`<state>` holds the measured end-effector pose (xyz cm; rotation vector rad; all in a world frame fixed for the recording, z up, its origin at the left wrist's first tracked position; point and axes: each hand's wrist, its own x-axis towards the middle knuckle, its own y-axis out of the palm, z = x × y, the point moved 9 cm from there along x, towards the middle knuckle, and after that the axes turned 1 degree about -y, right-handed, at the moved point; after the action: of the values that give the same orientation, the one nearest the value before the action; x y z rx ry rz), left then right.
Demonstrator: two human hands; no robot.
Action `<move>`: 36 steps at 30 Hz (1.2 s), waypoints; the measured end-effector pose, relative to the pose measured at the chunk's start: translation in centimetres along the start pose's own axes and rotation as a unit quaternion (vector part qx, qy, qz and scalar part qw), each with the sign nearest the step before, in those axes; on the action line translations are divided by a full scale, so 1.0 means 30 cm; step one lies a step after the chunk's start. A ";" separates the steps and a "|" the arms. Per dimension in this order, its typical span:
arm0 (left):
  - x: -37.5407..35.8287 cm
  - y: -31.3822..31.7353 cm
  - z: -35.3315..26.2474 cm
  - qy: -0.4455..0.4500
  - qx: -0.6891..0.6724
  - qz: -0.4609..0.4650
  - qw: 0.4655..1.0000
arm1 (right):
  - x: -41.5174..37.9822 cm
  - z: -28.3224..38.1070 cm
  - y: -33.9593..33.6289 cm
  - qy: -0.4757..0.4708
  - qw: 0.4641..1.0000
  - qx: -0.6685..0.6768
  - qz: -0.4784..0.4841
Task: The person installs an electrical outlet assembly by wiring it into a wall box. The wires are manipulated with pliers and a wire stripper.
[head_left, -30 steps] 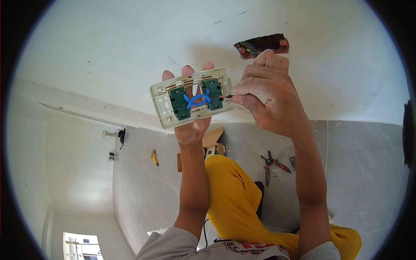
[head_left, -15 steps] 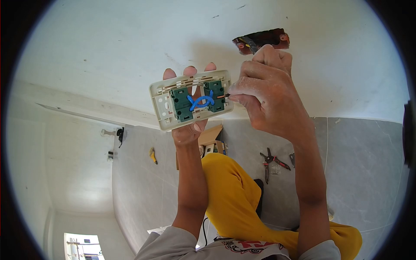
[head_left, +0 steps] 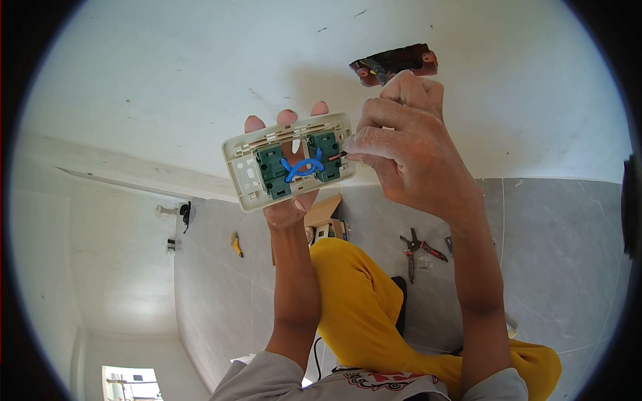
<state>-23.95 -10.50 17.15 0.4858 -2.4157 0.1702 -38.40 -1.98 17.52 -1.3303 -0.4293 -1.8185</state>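
Observation:
My left hand (head_left: pixel 286 212) grips a cream wall switch plate (head_left: pixel 246 172) with its back facing me, fingertips showing over the upper edge and thumb at the lower one. Two green modules sit in the plate, a left module (head_left: pixel 273 172) and a right module (head_left: pixel 326 142). Twisted blue wire (head_left: pixel 304 168) links them. At the plate's right end, my right hand (head_left: pixel 411 150) pinches a dark wire (head_left: pixel 340 156) whose bare copper tip lies at the right module. Behind that hand, wires come out of a reddish box recess (head_left: pixel 422 60) in the wall.
On the grey tiled floor lie red-and-black wire strippers (head_left: pixel 420 248) and a yellow-handled tool (head_left: pixel 237 244). An opened cardboard box (head_left: pixel 324 208) with parts stands behind my left forearm. My yellow-trousered knee (head_left: pixel 348 274) rises between my arms.
The switch plate and my left hand have shifted slightly left and down in view, tilting a little. My right hand has moved slightly left, keeping its pinch on the wire.

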 end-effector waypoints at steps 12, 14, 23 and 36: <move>-0.002 0.017 -0.005 0.012 0.052 -0.042 0.998 | -0.013 -0.010 -0.002 0.005 1.000 0.022 0.014; -0.008 0.016 -0.033 0.017 0.075 -0.082 0.994 | -0.026 -0.020 -0.021 0.007 0.998 0.044 0.033; 0.025 0.199 -0.146 -0.085 0.679 -0.139 0.716 | -0.257 0.109 -0.262 0.260 0.935 0.186 -0.151; 0.011 0.303 -0.188 0.001 0.594 -0.132 0.793 | -0.268 0.075 -0.115 0.310 0.908 0.230 -0.163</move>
<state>-24.40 -0.83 21.75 1.3281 -1.9109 1.5902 -38.85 4.97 11.76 -0.3323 -0.6984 -2.1151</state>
